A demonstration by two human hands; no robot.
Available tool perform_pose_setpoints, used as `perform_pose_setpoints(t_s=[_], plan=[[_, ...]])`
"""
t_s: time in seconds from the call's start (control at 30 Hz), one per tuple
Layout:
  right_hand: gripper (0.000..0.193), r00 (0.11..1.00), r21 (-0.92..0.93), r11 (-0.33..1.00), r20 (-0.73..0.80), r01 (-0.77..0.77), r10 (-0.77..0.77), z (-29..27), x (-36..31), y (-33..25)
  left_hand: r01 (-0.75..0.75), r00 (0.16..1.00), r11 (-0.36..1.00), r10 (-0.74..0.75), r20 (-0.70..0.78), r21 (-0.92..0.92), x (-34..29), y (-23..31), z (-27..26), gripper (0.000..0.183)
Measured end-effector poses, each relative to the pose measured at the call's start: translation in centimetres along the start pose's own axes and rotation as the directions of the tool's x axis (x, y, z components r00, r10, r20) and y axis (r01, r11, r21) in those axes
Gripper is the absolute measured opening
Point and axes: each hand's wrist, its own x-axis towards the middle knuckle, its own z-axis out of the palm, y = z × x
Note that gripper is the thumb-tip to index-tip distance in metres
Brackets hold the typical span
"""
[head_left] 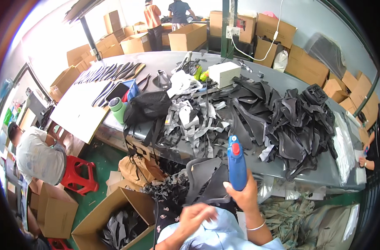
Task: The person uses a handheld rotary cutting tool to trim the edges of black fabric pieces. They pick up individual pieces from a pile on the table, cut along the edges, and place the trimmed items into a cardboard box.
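My right hand (245, 192) is closed around the handle of a blue handheld power tool (237, 166) with a red button, its narrow tip pointing away from me over the table edge. My left hand (197, 219) is in front of my light blue top, its fingers curled and blurred; whether they hold anything is unclear. Just beyond it, at my lap, lie dark grey curved moulded pieces (204, 179), touched by neither hand as far as I can see. A large heap of similar black saddle-shaped pieces (292, 129) covers the right of the table.
Grey and black scraps (194, 121) litter the middle of the grey table (277, 166). A black mesh bag (146, 107), a green bottle (116, 110) and a white box (224, 75) stand there too. An open carton (100, 208) is at lower left; a person sits on a red stool (79, 174).
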Motion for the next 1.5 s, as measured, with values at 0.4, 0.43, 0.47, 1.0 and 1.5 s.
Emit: perform_pose_setpoints(t_s=[0.4, 0.43, 0.47, 1.0, 1.5], plan=[[0.044, 0.977, 0.279, 0.954, 0.208, -0.108, 0.049, -1.0, -0.4, -0.5, -0.109, 0.958, 0.977, 0.055, -0.28, -0.181, -0.5, 3.9, -5.5, 0.022], [0.045, 0.982, 0.324, 0.939, 0.178, -0.114, 0.058, -1.0, -0.5, -0.9, -0.123, 0.958, 0.971, 0.063, -0.279, -0.205, -0.7, 4.3, -5.9, 0.022], [0.046, 0.987, 0.368, 0.922, 0.147, -0.12, 0.07, -1.0, -0.6, -1.1, -0.138, 0.958, 0.964, 0.071, -0.279, -0.228, -0.9, 4.5, -6.2, 0.022], [0.054, 0.833, -0.169, 0.879, 0.438, 0.446, -0.339, 3.1, -5.6, -2.7, -0.769, 0.553, 0.609, 0.481, -0.681, -0.194, 0.7, 1.1, -2.5, 0.068], [0.049, 0.803, -0.095, 0.893, 0.487, 0.439, -0.344, 3.3, -5.8, -4.3, -0.757, 0.491, 0.654, 0.576, -0.654, 0.007, 0.4, -1.2, -1.8, 0.078]])
